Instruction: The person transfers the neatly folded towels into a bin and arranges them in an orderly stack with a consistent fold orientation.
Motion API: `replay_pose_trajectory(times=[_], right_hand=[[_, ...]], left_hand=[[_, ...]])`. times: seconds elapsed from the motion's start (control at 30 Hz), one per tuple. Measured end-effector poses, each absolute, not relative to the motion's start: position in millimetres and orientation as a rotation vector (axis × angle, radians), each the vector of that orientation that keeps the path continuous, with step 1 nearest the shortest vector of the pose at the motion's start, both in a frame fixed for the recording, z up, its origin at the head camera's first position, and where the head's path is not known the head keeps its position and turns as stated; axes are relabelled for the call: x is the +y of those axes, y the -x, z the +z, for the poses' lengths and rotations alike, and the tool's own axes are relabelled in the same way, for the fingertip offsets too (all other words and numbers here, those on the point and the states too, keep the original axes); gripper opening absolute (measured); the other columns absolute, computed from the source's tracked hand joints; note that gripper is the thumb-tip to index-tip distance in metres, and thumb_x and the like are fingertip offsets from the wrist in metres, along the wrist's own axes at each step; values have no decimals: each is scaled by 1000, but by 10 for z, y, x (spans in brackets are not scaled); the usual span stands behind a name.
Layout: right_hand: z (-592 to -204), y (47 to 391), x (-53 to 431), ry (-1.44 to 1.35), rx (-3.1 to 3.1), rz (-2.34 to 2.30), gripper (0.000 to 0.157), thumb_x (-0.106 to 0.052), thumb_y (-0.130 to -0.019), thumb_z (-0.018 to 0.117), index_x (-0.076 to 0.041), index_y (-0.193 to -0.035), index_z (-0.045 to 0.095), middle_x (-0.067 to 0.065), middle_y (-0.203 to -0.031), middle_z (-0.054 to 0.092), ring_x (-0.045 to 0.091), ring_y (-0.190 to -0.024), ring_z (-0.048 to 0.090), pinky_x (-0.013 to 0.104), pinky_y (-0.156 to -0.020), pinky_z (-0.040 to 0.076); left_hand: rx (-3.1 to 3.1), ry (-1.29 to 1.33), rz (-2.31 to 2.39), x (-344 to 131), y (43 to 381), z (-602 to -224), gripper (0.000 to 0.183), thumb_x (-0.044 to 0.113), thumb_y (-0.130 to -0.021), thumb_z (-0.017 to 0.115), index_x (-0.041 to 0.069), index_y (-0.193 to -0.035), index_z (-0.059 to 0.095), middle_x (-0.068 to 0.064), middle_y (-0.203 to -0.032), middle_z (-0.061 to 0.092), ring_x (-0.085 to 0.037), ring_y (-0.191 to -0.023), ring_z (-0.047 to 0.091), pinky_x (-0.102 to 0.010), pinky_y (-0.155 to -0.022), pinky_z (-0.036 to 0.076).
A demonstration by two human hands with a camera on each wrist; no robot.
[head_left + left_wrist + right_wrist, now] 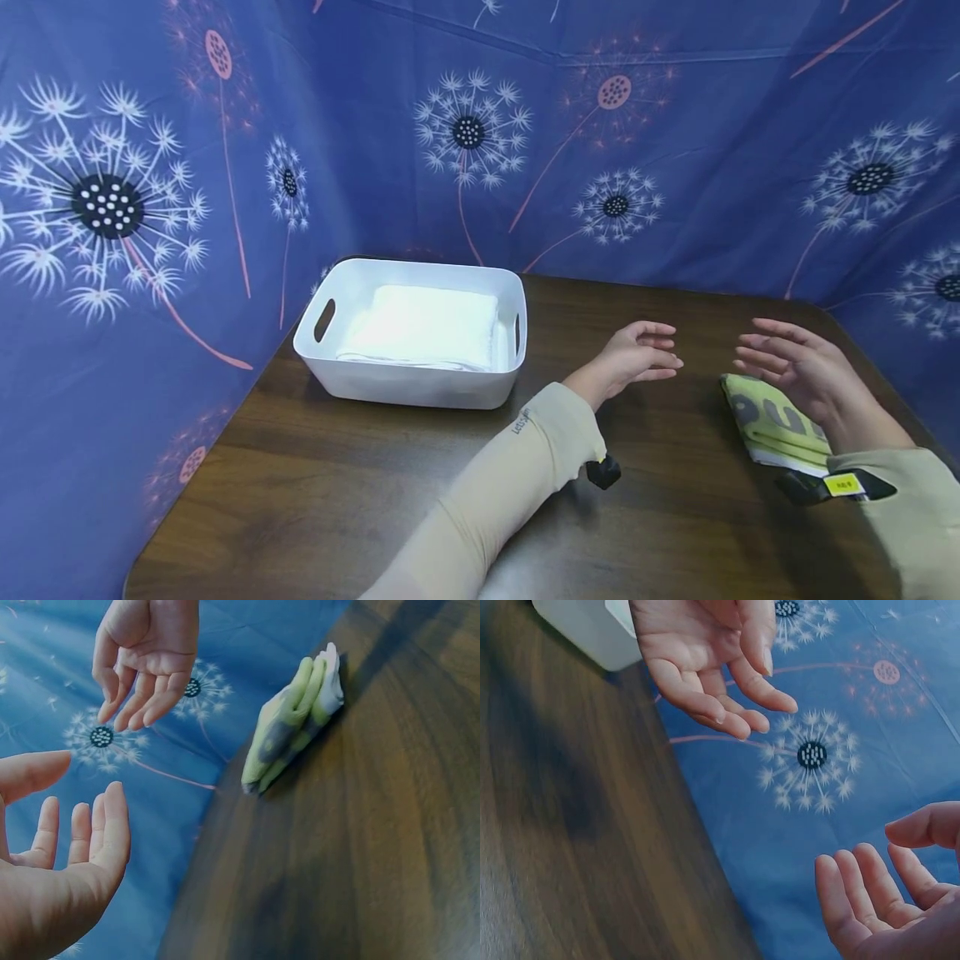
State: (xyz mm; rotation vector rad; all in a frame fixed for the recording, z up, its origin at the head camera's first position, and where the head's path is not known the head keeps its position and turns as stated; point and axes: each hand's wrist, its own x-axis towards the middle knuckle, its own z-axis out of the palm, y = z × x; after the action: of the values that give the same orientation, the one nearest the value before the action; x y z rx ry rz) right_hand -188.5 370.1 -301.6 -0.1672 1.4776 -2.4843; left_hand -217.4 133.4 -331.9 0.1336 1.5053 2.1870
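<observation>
A folded yellow-green towel (776,421) with grey lettering and a white edge lies at the right of the table. My right hand (817,375) is raised over it, fingers loosely bent, holding nothing; it overlaps part of the towel in the head view. To the left, my left hand (630,358) hovers above the table with relaxed fingers and nothing in them. The palms face each other with a gap between, as both wrist views show. In the left wrist view the towel (292,724) sits on the table, apart from both hands.
On the table's left side stands a white plastic basket (408,387) with handle holes. Folded white cloth (427,325) lies inside it. The brown wooden table (337,483) is bordered at the back and sides by a blue curtain (360,150) with dandelion prints.
</observation>
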Motion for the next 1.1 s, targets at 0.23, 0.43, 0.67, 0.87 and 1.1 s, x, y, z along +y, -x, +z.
replay_pose_trajectory(times=[0.23,0.43,0.67,0.87,1.1], right_hand=[[-3130,1849,3882,105,1418,-2533,32,4,-97,37,-5,-103,67,16,-94,67,29,-86,66,39,-71,55],[-3231,1818,4016,88,1400,-2560,32,3,-98,37,-5,-103,68,16,-94,67,30,-85,66,40,-71,55],[-3355,1768,4079,-4,1453,-2565,32,1,-98,39,-8,-102,69,12,-94,68,28,-85,67,40,-69,55],[-3454,1737,4202,-73,1388,-2620,32,2,-98,39,-6,-101,69,13,-94,67,31,-84,66,42,-69,55],[-3541,1658,4373,-149,1402,-2619,28,3,-96,42,-9,-102,67,7,-95,66,28,-85,66,41,-70,54]], left_hand=[[1482,-121,2220,1449,2141,-3436,39,-15,-78,64,10,-108,60,-2,-94,56,-20,-79,61,-32,-73,54],[1496,-101,2223,1578,2125,-3526,40,-13,-78,65,11,-110,60,0,-93,57,-18,-79,62,-31,-72,54],[1466,-68,2240,1761,2088,-3656,39,-15,-78,64,10,-109,61,-1,-92,57,-19,-80,61,-33,-73,54],[1437,-89,2218,1883,2035,-3702,43,-14,-79,63,11,-113,60,0,-96,57,-19,-82,62,-33,-75,53],[1433,-75,2190,1982,1964,-3778,45,-13,-80,62,13,-117,59,-4,-106,57,-19,-86,62,-33,-78,53]])
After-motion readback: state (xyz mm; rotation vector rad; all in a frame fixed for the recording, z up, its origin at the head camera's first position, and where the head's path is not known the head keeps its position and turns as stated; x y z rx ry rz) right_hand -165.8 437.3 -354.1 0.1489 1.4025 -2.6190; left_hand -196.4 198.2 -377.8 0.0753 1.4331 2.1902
